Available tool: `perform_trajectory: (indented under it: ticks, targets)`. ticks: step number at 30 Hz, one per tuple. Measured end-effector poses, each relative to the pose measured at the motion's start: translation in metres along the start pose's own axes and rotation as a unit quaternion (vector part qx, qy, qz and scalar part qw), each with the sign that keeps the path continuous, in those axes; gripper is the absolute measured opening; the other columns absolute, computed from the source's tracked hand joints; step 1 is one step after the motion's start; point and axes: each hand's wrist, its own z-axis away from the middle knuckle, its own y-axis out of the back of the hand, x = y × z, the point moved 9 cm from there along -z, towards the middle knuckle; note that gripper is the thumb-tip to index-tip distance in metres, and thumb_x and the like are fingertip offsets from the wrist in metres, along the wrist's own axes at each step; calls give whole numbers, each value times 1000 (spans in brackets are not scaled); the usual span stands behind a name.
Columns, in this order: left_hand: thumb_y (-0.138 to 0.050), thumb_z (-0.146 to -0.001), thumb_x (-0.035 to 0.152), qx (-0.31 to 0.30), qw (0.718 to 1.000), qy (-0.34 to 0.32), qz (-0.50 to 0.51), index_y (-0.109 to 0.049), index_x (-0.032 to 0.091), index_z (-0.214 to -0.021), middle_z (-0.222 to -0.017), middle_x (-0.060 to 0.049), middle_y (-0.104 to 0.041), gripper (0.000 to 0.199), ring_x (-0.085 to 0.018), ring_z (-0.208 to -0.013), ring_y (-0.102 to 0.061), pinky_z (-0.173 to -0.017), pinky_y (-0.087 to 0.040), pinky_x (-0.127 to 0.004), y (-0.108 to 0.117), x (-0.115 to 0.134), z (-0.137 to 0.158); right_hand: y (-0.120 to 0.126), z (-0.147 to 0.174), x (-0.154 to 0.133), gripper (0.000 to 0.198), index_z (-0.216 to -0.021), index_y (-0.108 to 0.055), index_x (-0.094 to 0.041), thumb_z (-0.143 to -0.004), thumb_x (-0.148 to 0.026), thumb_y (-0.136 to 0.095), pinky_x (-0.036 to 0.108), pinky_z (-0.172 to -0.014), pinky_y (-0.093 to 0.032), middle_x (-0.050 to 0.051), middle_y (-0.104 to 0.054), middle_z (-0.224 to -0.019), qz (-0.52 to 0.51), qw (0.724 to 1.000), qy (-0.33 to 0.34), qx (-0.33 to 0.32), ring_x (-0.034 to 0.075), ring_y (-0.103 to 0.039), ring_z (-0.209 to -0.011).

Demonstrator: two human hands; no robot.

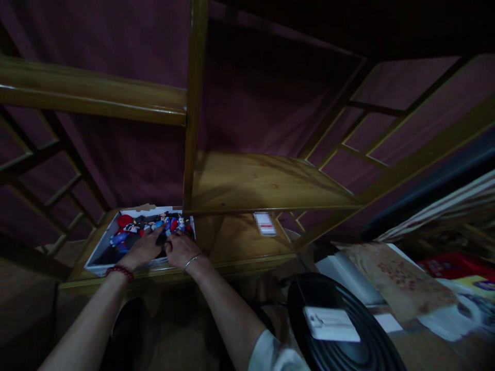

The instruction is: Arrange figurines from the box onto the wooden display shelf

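A shallow white cardboard box (99,252) rests on the lower wooden shelf at the left. Small toy figures (133,226) in red, blue, black and white crowd its inside. My left hand (145,250), with a red bead bracelet at the wrist, reaches over the front wall, its fingers stretched among the figures. Close beside it, my right hand (181,249), wearing a silver bangle, lies over the right part of the box with fingers extended onto the toys. A dark patch shows between the hands; what it is I cannot make out. Some fingertips are hard to see in the dim light.
A wooden upright (189,154) rises just behind the box, beside a higher shelf (263,180). A white and red card (265,224) lies on the lower shelf. Right of my arm stands a round black stool (371,340) bearing a white packet (331,324). Bags and papers lie farther right.
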Motion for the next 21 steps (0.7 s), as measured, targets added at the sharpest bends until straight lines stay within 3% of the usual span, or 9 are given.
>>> perform_trajectory:
  ticks: [4,9,13,16,21]
  targets:
    - [-42,-69,16,-15,1000,-6,0,-35,17,-133,-127,-14,-45,64,-24,-104,-55,-86,-41,-32,1,6,-3,-9,-10,9,28,-98,-57,-13,-79,-28,-41,31,-83,-43,14,-62,-102,-17,998,-27,-47,21,-57,-97]
    - [-38,-71,11,-11,999,-38,37,-49,18,-121,-117,-10,-55,52,-21,-105,-54,-88,-41,-30,2,15,-10,-15,-17,9,30,-102,-55,-14,-75,-25,-49,27,-81,-44,11,-63,-102,-47,995,6,-91,20,-58,-96]
    - [-35,-74,13,95,994,-3,48,-51,15,-120,-114,-11,-57,48,-22,-106,-53,-89,-40,-30,20,4,-21,-12,-14,13,28,-101,-53,-18,-73,-24,-52,24,-75,-45,6,-64,-97,-89,992,-1,-85,16,-59,-89]
    - [-36,-76,18,158,986,25,46,-50,14,-120,-119,-14,-52,47,-25,-109,-50,-89,-40,-33,31,-4,-23,-3,-9,9,25,-98,-53,-19,-73,-16,-49,23,-82,-42,4,-62,-97,-84,995,19,-39,15,-56,-95]
    - [-34,-79,28,81,994,71,16,-42,16,-125,-115,-17,-51,49,-29,-99,-57,-79,-45,-38,12,-6,-27,-2,-4,3,18,-94,-54,-18,-78,-18,-47,25,-84,-40,7,-61,-99,-60,997,20,-33,16,-53,-99]
